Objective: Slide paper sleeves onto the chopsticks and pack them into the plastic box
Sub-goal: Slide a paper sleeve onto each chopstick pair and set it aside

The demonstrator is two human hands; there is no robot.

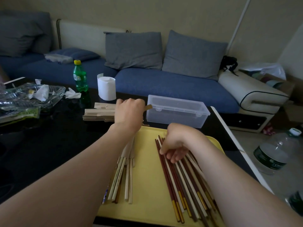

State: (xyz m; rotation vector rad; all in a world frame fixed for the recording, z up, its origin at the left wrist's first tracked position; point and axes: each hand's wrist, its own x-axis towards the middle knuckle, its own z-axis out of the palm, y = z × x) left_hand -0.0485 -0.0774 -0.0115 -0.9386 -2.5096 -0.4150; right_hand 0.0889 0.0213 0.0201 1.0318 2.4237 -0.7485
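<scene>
Step in hand: fetching a sleeve and a pair to sleeve. I see nothing packed in the box yet.

Left grip (128,112) is out past the far edge of the yellow tray (147,177), beside the sleeve stack (98,112) on the dark worktop (49,145). Its fingers are curled and a tan paper sleeve (148,106) juts from it to the right, so I read it as pinching that sleeve.

Right grip (173,145) lies on the loose chopsticks (185,182) at tray right, fingers bent down among them. I cannot tell whether any are pinched.

Orientation: the loose chopsticks run near–far, slightly fanned, gold-banded ends near and thin ends far. The sleeved chopsticks (129,177) at tray left lie the same way, bare ends near. The plastic box (177,110) sits just beyond the tray, long axis left–right (lid looks shut).

Next move, my judgement: single out a matching pair, square up the thin ends, and line the sleeve mouth up with their axis. The box will need opening, and the pairs turning crosswise to drop in.
</scene>
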